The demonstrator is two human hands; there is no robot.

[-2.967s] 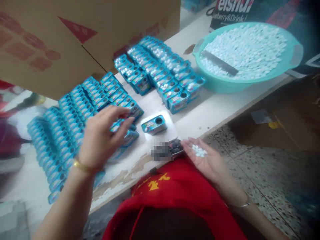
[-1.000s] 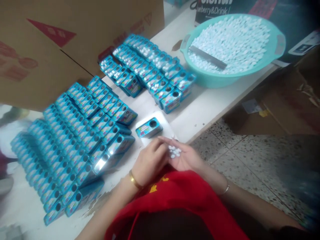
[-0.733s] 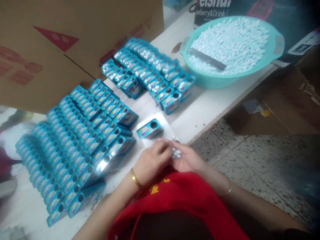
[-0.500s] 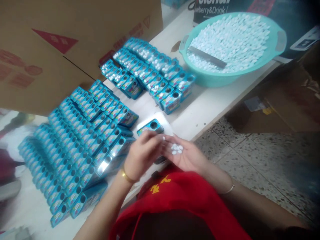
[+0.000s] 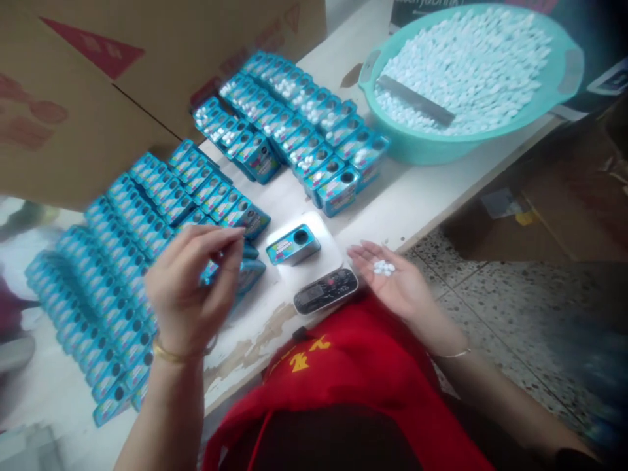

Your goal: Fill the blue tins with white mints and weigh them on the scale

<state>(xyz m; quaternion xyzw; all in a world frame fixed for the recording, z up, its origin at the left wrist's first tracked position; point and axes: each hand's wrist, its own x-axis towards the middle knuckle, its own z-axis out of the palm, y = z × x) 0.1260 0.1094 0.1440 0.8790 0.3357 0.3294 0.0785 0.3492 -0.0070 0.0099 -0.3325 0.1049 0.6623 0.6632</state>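
My right hand [image 5: 397, 284] is palm up with its fingers curved, cradling several small white tablets [image 5: 383, 267] to the right of the scale. Raised over the rows of blue tins, my left hand [image 5: 196, 284] has thumb and forefinger pinched together; what they hold, if anything, is too small to tell. One blue tin [image 5: 294, 244] with a round dark hole lies on the white plate of a small scale [image 5: 328, 239]. The scale's black panel [image 5: 326, 291] faces me.
Rows of blue tins [image 5: 167, 242] cover the left of the table [image 5: 441, 196]. Another group [image 5: 294, 124], many topped with tablets, stands behind. A green basin [image 5: 426, 154] of tablets holds a metal strip [image 5: 417, 101]. Cardboard boxes [image 5: 161, 59] stand at the back.
My hands have moved apart: the left to the left over the tins, the right to the right with its tablets. The tin and the scale's panel now show fully between them.
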